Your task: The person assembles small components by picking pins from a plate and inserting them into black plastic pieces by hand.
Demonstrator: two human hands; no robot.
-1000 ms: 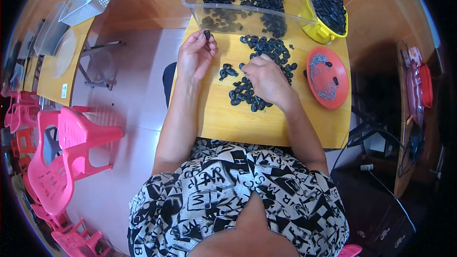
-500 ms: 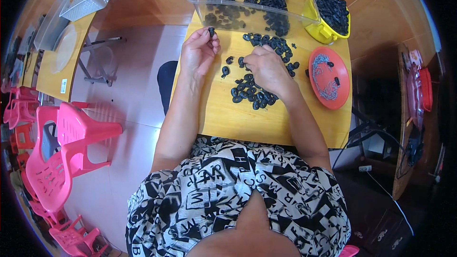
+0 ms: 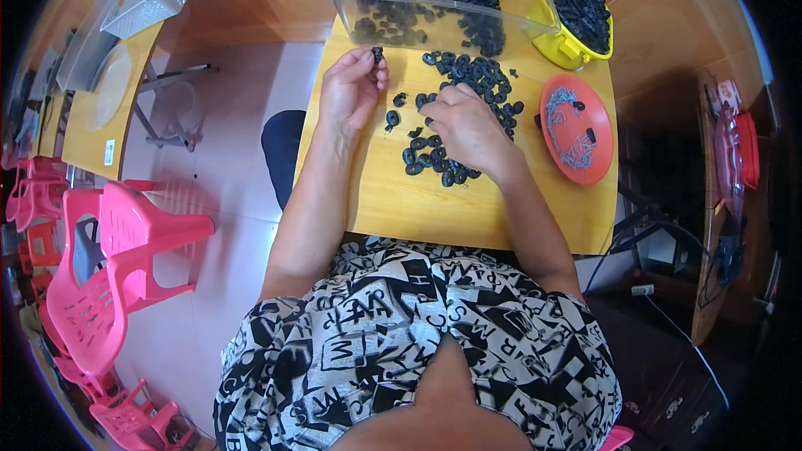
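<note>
Between the thumb and fingers of my left hand (image 3: 352,88), a small black part (image 3: 378,54) is pinched above the left side of the yellow table (image 3: 401,209). My right hand (image 3: 468,124) reaches over a loose pile of black ring-shaped parts (image 3: 474,73), its fingers curled down among them. What those fingertips grip is hidden. Several rings (image 3: 447,174) lie just below that hand. A few separate black pieces (image 3: 393,120) rest on the wood between my two hands.
At the table's far side stands a clear plastic bin (image 3: 434,7) of black parts, beside a full yellow bucket (image 3: 568,50). A red plate (image 3: 579,163) holds thin silvery bits and black pieces at the right. Pink chairs (image 3: 88,301) and another table (image 3: 88,146) are at left.
My right hand has shifted slightly left and down over the pile. A small black piece now lies on the table near its fingers. My left hand keeps its pinch, almost still.
</note>
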